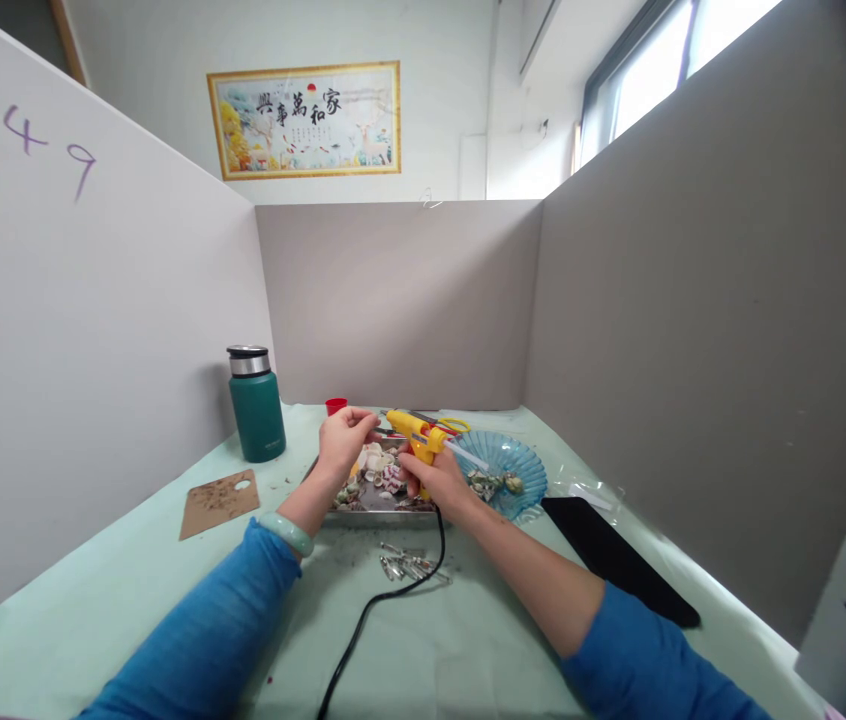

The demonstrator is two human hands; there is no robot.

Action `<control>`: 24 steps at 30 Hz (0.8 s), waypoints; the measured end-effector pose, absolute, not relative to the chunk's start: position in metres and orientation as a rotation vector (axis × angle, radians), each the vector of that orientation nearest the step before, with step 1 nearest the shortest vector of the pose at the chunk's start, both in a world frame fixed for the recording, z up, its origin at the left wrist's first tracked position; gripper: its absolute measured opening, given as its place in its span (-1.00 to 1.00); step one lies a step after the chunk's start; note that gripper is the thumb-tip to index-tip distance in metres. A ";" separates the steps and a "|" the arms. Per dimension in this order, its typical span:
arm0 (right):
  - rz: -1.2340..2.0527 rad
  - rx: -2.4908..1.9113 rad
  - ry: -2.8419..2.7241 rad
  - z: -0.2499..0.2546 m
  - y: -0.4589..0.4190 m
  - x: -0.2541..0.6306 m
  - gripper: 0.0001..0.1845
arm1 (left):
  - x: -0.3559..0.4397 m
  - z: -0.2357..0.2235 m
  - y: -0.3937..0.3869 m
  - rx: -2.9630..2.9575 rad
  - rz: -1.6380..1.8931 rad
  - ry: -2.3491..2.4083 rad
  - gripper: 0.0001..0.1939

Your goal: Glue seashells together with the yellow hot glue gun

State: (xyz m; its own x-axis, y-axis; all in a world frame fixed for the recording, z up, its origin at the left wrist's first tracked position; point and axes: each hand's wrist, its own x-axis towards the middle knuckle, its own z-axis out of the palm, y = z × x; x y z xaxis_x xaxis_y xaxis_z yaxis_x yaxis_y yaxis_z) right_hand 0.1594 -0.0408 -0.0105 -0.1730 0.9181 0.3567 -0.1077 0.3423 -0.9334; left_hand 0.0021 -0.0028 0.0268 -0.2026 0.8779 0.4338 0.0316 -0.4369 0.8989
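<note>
My right hand (434, 478) is closed round the handle of a yellow glue gun (414, 431), whose nozzle points left toward my left hand. A black cord (374, 610) runs from the gun toward me. My left hand (342, 437) is pinched shut just in front of the nozzle on something too small to make out. Both hands hover over a metal tray (382, 512) filled with several seashells (378, 468).
A blue glass shell-shaped dish (509, 465) with shells lies right of the tray. A green flask (255, 403) stands at the left. A brown card (219, 502), metal clips (406, 566), a black flat object (618, 560), a red cap (336, 406) and yellow scissors (451, 425) lie around. Partition walls enclose the table.
</note>
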 end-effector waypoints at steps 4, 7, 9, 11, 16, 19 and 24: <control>1.099 -0.797 -1.381 -0.009 -0.042 0.159 -0.78 | 0.001 0.025 -0.001 1.493 1.740 1.144 -0.85; 1.114 -0.790 -1.408 -0.010 -0.042 0.159 -0.78 | 0.002 0.026 -0.001 1.532 1.757 1.178 -0.86; 1.113 -0.790 -1.437 -0.011 -0.041 0.159 -0.79 | 0.002 0.026 -0.002 1.518 1.759 1.169 -0.85; 1.099 -0.792 -1.450 -0.012 -0.041 0.159 -0.79 | 0.003 0.028 -0.004 1.459 1.753 1.134 -0.82; 1.092 -0.793 -1.452 -0.012 -0.041 0.160 -0.81 | 0.001 0.033 -0.008 1.257 1.709 1.025 -0.69; 1.084 -0.792 -1.479 -0.012 -0.041 0.160 -0.81 | -0.001 0.033 -0.008 1.203 1.696 0.990 -0.61; 1.084 -0.803 -1.520 -0.011 -0.043 0.159 -0.82 | 0.000 0.034 -0.008 1.173 1.708 0.974 -0.57</control>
